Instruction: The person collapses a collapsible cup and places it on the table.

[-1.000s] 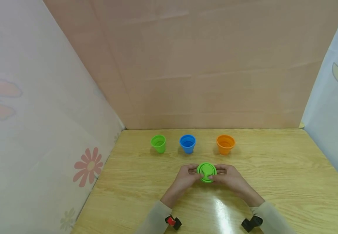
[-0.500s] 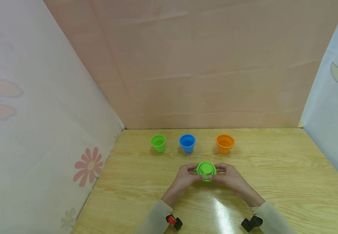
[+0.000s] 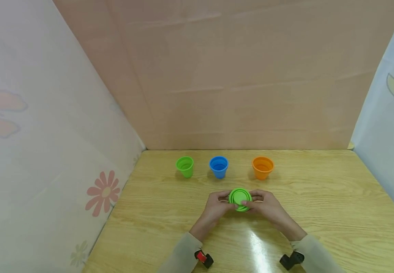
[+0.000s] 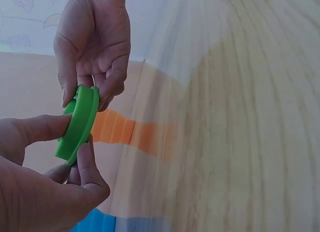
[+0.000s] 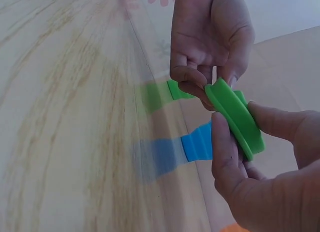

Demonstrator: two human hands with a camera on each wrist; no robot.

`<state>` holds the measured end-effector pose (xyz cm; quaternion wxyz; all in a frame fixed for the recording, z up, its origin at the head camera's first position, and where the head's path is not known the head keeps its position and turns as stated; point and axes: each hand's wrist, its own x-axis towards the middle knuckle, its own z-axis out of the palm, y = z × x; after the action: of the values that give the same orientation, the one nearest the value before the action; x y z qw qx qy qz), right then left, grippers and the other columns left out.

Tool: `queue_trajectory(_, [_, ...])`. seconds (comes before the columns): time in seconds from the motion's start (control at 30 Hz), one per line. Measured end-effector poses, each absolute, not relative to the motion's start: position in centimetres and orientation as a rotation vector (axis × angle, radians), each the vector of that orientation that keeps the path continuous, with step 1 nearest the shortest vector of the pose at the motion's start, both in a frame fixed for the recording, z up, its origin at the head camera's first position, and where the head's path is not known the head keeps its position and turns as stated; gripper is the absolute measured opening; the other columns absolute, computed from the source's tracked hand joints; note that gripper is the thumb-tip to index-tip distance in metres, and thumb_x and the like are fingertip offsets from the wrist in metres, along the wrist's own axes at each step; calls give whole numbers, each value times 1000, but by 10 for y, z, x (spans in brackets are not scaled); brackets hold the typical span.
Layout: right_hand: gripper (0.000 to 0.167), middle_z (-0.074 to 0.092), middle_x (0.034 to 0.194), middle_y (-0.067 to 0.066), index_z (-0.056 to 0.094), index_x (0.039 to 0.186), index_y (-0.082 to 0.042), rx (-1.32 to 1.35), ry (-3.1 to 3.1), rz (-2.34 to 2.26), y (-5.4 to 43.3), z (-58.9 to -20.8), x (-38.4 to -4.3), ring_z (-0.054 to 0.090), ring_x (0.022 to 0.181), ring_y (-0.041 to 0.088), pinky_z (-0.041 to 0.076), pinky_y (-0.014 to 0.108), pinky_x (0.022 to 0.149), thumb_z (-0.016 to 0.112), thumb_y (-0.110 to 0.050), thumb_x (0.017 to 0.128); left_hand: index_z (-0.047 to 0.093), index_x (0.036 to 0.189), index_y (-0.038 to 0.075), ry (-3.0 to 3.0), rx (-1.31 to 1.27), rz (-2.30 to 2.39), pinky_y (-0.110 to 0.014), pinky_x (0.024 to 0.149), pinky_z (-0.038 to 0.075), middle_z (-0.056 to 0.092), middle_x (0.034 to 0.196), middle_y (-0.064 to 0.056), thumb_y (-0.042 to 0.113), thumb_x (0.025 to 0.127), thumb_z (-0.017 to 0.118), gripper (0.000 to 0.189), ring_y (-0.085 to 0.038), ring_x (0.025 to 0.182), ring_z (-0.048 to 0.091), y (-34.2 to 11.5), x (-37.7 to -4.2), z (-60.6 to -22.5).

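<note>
A green collapsible cup [image 3: 240,195], folded into a flat ringed disc, is held above the table in front of me. My left hand [image 3: 215,208] pinches its left side between thumb and fingers. On the opposite side my right hand [image 3: 269,207] grips it the same way, its thumb lying over the lower part of the rings. Seen edge-on in the left wrist view, the cup [image 4: 84,121] is a short band with a wider rim. In the right wrist view, fingers support the rim of the cup [image 5: 234,116] while the thumb presses the other face.
Behind the hands, a green cup [image 3: 185,167], a blue cup [image 3: 218,168] and an orange cup [image 3: 262,168] stand upright in a row on the wooden table [image 3: 319,197]. A beige backdrop [image 3: 237,94] rises at the table's far edge, with patterned white walls on both sides.
The middle of the held cup bulged out half a second ago and now looks flatter, with its rings showing. The thumbs have shifted over its lower part. The standing cups have not moved.
</note>
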<state>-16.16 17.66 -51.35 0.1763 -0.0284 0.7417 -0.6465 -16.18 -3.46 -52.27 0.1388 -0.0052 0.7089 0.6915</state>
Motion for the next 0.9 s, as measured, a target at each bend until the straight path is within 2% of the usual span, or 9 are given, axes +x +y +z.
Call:
queue_trajectory(0.43, [48, 72, 105, 13, 61, 129, 12, -49, 2073, -1834, 177, -515, -163, 75, 87, 20, 68, 38, 82, 77, -19, 97, 72, 133, 8, 2029, 55, 1945, -22, 82, 62, 75, 117, -6, -4, 84, 81, 51, -10, 92, 73, -39, -164, -525])
queue_trajectory(0.8, [45, 71, 100, 10, 62, 129, 15, -100, 2057, -1854, 184, -521, -165, 75, 85, 18, 68, 40, 81, 76, -13, 97, 76, 128, 10, 2040, 53, 1921, -21, 72, 53, 76, 105, -4, 6, 87, 82, 41, -8, 84, 67, -38, -164, -526])
queue_trajectory(0.9, [44, 70, 97, 9, 63, 128, 15, -108, 2062, -1854, 186, -521, -165, 75, 83, 17, 68, 39, 80, 76, -12, 96, 76, 127, 9, 2035, 48, 1926, -22, 75, 58, 76, 105, -5, 9, 90, 81, 36, -8, 86, 68, -37, -164, -526])
